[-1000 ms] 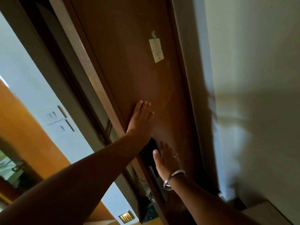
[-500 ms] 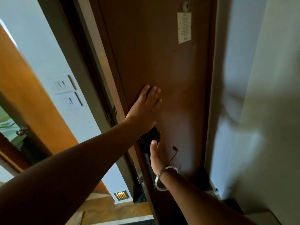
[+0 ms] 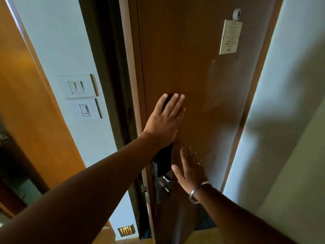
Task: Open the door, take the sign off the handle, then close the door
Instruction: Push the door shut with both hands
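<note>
The brown wooden door (image 3: 197, 71) fills the middle of the view, its left edge a little off the dark frame (image 3: 105, 71). My left hand (image 3: 165, 120) lies flat on the door above the lock, fingers spread. A black lock plate (image 3: 162, 161) starts just under that palm. The silver lever handle (image 3: 167, 181) sits below it. My right hand (image 3: 190, 170), with a metal bangle on the wrist, is flat on the door just right of the handle and holds nothing. No sign hangs on the visible part of the handle.
A white card (image 3: 230, 37) hangs under a peephole (image 3: 236, 14) high on the door. Light switches (image 3: 81, 96) are on the wall left of the frame, beside an orange panel (image 3: 35, 120). A pale wall (image 3: 290, 120) stands close on the right. A floor-level vent light (image 3: 125, 230) glows.
Both palms stay pressed on the door. My view has swung upright and to the left, so the door stands straighter. My right hand has spread flat beside the handle.
</note>
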Available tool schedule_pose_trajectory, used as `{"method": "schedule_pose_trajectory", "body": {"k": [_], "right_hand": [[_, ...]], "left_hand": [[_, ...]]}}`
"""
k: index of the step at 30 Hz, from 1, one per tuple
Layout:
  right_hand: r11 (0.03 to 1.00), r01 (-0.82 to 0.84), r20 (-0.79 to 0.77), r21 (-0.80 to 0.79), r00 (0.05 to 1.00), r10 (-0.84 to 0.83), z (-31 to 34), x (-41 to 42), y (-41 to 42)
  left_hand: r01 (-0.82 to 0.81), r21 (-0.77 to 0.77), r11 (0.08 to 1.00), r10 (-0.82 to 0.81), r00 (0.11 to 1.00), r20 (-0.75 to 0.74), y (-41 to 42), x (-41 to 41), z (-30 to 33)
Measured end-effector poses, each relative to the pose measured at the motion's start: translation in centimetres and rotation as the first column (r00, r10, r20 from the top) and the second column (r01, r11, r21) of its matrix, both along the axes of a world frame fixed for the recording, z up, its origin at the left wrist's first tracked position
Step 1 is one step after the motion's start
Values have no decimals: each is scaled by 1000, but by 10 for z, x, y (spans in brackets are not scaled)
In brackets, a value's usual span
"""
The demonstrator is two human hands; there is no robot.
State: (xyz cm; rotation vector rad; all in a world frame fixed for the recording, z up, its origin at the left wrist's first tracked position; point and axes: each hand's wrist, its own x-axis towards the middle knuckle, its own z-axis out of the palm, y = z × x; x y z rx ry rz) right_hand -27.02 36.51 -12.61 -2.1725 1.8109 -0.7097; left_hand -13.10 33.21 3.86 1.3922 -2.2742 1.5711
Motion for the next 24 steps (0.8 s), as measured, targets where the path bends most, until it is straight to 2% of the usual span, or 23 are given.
{"method": "schedule_pose_trajectory", "body": {"k": [4, 8, 14, 24], "right_hand": [[993, -8, -248, -116, 969, -21, 16, 9, -55], [959, -91, -361, -269, 932, -13, 38, 18, -113], [852, -289, -530, -437, 848, 16, 50, 31, -202], [718, -455, -607, -527, 793, 57, 40, 40, -315]], "left_hand": [[-43, -13, 999, 40, 979, -202, -33, 35, -15], [-62, -13, 998, 53, 931, -362, -71, 64, -25], [-157, -18, 988, 134, 893, -429, -131, 90, -36], [-239, 19, 971, 218, 847, -484, -220, 114, -37]]}}
